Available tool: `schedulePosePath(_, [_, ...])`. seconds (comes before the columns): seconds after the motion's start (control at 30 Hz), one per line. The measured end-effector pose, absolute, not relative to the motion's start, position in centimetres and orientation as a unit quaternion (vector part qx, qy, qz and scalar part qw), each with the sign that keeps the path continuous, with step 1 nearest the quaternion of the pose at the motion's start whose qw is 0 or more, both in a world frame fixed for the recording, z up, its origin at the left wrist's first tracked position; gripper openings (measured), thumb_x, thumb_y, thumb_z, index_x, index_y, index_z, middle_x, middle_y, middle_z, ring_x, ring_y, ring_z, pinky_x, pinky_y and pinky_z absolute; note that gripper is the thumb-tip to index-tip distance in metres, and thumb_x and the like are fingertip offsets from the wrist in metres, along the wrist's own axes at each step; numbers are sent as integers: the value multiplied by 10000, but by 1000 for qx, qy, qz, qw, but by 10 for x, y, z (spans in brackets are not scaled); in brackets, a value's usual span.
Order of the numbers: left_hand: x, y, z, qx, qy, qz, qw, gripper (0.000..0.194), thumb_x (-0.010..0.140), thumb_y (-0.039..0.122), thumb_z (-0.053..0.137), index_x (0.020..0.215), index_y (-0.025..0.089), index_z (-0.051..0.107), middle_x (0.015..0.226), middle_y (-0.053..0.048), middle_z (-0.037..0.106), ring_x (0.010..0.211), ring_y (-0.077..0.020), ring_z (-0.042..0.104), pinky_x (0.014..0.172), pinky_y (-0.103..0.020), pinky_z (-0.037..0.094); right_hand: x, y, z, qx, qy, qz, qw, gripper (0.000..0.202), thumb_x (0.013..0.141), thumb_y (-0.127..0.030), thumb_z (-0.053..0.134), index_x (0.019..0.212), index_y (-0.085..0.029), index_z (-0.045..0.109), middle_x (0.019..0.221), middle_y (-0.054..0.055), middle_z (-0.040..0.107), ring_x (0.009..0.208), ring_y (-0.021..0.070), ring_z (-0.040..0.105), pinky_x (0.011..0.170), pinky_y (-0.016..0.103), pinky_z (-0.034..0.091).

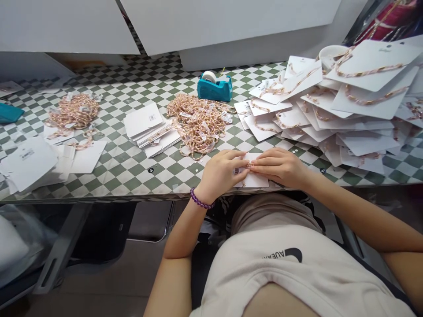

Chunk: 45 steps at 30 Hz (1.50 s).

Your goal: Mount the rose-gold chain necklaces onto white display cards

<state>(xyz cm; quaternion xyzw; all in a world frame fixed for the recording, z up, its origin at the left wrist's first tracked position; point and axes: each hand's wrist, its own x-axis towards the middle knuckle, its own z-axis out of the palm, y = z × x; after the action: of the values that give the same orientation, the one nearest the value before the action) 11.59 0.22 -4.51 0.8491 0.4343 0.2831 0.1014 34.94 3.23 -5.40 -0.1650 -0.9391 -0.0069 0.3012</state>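
Note:
A white card [258, 180] lies at the table's front edge, beneath both my hands. My left hand [222, 172], with a purple bead bracelet [201, 200] at the wrist, has its thumb and fingers closed on a small gold part of a beaded necklace [250, 165] over the card. From the other side, my right hand [281, 166] meets it there, fingertips pressed together on the same gold part. Most of this necklace is hidden by my fingers. Beyond my left hand is a tangled heap of pink and gold beaded necklaces [201, 121] with small tags.
A teal tape dispenser [215, 88] stands behind the heap. Left of the heap is a stack of white cards [145, 121]. Carded necklaces [366, 70] pile high on the right. Farther left lie another necklace heap [74, 112] and loose cards [28, 160] on the checkered tablecloth [132, 174].

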Motion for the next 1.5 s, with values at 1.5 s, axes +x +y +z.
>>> schedulePosePath(1.5, [124,4,-55,846,418,325,70,150,905,228,627,860,224,770,1109,-19,734,962,-198,648,846,-325,558,213,308,54,-542,-815,206,-13,340,844,-489,716,875,-152,688,1112,129,658,1198,382,568,1066,561,427])
